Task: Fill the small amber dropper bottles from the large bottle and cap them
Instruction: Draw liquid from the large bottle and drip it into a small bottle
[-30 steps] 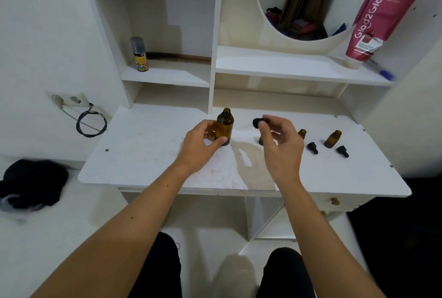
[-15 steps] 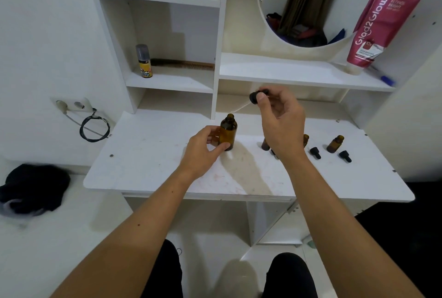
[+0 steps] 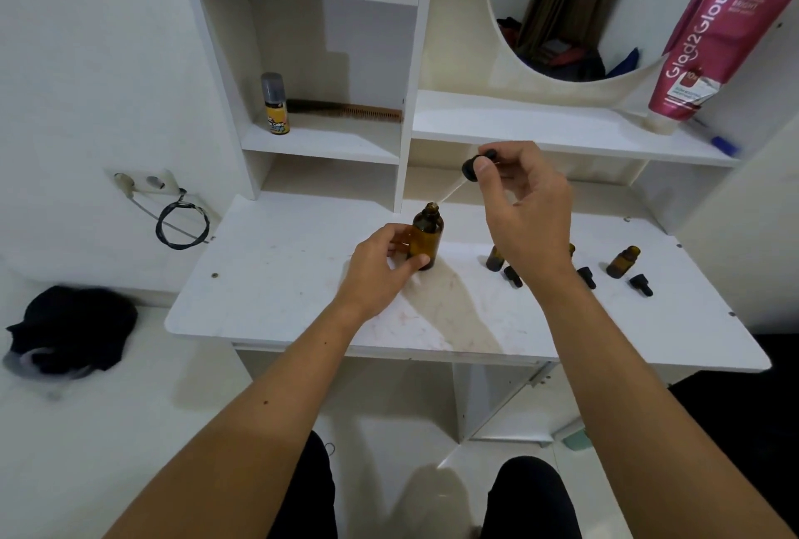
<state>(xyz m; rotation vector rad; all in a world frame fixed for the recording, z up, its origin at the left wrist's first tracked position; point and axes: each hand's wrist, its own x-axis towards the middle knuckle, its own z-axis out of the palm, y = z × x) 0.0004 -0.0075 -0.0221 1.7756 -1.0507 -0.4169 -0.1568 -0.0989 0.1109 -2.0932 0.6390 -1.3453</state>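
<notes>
The large amber bottle stands open and upright on the white table. My left hand grips its lower body. My right hand pinches a black dropper cap above and right of the bottle; its clear glass pipette slants down-left with the tip at the bottle's mouth. Three small amber bottles stand uncapped to the right: one partly behind my right wrist, one mostly hidden, one in plain sight. Small black dropper caps lie beside them.
Shelves rise behind the table, holding a yellow spray can, a comb and a pink tube leaning by a round mirror. A wall socket with a coiled cable is at left. Dark cloth lies on the floor.
My right hand has lifted the dropper cap up and away from the table, and its pipette tip now sits at the large bottle's mouth. My left hand keeps holding the bottle.
</notes>
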